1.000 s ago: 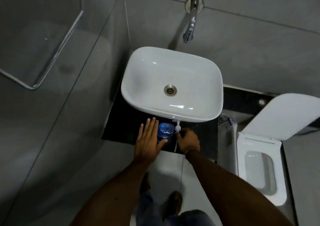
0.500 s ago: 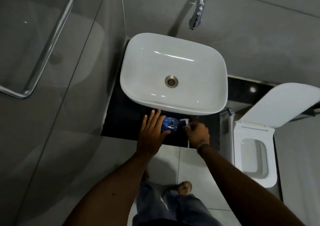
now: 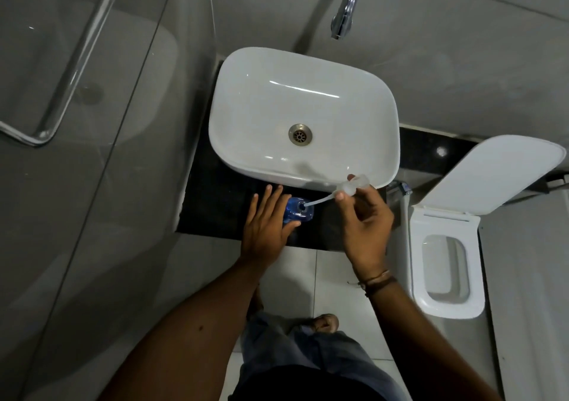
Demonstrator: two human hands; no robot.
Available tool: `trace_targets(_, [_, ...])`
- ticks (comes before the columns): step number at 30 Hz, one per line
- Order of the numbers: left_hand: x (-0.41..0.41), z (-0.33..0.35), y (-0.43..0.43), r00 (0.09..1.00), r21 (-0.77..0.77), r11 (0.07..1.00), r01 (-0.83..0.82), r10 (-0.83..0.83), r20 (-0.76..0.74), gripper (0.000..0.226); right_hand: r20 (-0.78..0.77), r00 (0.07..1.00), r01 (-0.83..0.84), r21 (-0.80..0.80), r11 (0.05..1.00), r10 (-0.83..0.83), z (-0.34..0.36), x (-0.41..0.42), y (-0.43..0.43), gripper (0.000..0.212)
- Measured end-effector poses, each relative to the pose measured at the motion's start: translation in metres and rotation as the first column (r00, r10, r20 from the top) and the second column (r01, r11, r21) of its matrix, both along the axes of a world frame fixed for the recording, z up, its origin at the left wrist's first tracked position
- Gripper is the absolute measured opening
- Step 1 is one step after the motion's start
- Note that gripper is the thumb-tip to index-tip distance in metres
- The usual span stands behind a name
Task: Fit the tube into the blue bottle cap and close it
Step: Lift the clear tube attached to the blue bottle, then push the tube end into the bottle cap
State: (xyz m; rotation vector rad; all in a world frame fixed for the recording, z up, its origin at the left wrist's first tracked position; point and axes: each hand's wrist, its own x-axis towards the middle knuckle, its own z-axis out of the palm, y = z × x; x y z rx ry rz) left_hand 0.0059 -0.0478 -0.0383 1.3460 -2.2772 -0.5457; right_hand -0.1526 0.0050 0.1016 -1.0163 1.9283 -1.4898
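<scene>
The left hand (image 3: 264, 231) clasps the blue bottle (image 3: 300, 211) on the black desk (image 3: 215, 209); the right hand (image 3: 365, 219) pinches the white cap (image 3: 352, 186), its tube (image 3: 320, 202) tip at the bottle's mouth.

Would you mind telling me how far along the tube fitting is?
Done: the tube meets the blue bottle at its mouth. In hand: the left hand holds the bottle; the right hand pinches the pump head, tube slanting. Left: pushing the tube down and closing the top.
</scene>
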Motion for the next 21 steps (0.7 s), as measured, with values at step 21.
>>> trace_targets(21, [-0.001,-0.013,-0.001,0.999,-0.025,1.000,0.011,-0.012,-0.033,0.065,-0.336,0.877,-0.210,0.372,0.904,0.342,-0.071,0.008,-0.015,0.025])
